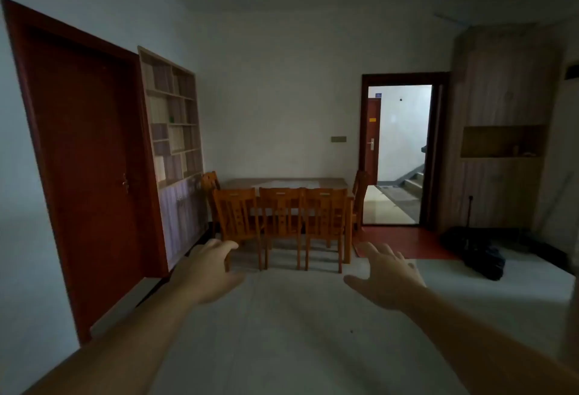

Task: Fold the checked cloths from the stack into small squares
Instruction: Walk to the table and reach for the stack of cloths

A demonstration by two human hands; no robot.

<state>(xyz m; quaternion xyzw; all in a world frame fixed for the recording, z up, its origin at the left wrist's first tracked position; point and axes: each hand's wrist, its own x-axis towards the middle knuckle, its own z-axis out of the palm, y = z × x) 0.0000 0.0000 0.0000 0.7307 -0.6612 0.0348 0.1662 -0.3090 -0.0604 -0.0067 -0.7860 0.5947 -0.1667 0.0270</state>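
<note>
No checked cloth or stack shows in this view. My left hand (208, 272) is stretched out in front of me at mid-height, fingers spread and curled slightly, holding nothing. My right hand (387, 277) is held out level with it to the right, palm down, fingers apart and empty. Both bare forearms reach in from the bottom corners. The hands hover in the air over the pale floor, well short of the wooden dining table (338, 182) across the dim room.
Three wooden chairs (282, 216) stand along the table's near side. A red door (84, 156) and a bookshelf (174, 125) line the left wall. An open doorway (398, 156) is at the right, with a dark bag (482, 256) on the floor.
</note>
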